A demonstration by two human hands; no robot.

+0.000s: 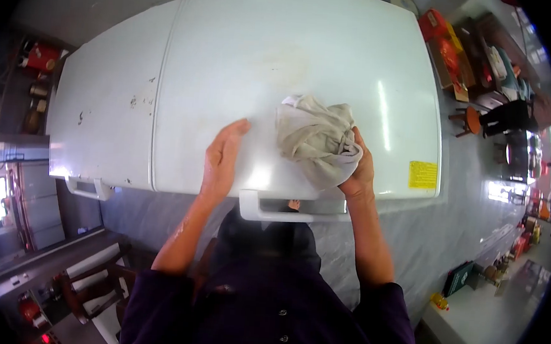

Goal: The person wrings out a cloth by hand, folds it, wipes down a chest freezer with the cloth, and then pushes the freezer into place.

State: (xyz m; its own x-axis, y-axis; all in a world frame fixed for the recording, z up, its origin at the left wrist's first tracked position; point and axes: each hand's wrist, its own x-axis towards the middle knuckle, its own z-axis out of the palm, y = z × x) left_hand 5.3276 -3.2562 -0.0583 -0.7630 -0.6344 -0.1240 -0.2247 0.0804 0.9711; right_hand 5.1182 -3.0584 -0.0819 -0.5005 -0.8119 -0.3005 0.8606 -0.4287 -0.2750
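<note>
A crumpled, greyish-beige cloth [316,140] is bunched over the white freezer lid [232,60]. My right hand [362,171] grips the cloth at its right side, with the fingertips partly hidden behind the folds. To the left of the cloth, apart from it, my left hand [223,155] is held over the lid near its front edge. Its fingers are stretched out and hold nothing. Faint brownish stains mark the lid behind the cloth, and dark specks show on the narrower left lid [109,84].
White handles [285,216] jut from the freezer's front edge, close to my body. A yellow label [423,175] is stuck at the lid's right corner. Beyond, on the right, are an orange stool [467,120], a person [516,117] and a counter [469,332].
</note>
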